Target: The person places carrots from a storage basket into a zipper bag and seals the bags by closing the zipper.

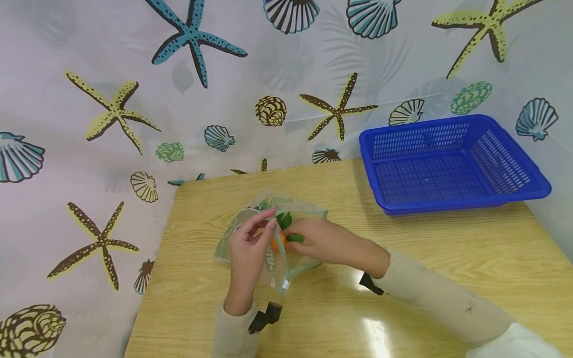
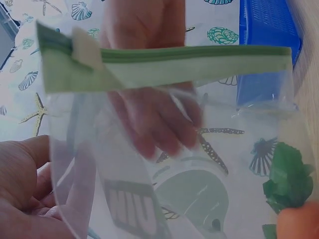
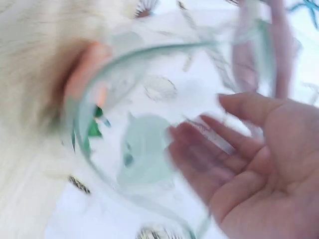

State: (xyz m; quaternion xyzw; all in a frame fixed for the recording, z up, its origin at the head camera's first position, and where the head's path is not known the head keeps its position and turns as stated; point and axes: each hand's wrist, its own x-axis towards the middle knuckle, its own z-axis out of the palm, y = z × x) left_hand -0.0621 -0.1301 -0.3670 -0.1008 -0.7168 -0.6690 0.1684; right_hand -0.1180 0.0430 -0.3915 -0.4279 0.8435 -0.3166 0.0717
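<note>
Clear zip bag [image 1: 273,233] lies mid-table [image 1: 447,248], mouth toward the person. Left hand [image 1: 248,248] pinches its near rim, holding the mouth up. Right hand [image 1: 322,241], fingers straight, reaches inside toward the carrot [image 1: 277,240], just left of its fingertips. Blue basket [image 1: 452,164] stands well apart, far right.

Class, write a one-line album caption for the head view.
Two hands work at a clear zip bag holding an orange, green-leafed item on a wooden table, blue basket nearby.

Only partly readable: large pale capitals, seemingly "UIU", printed on the clear zip bag [image 2: 134,209], seen through the film; rest cut off.
</note>
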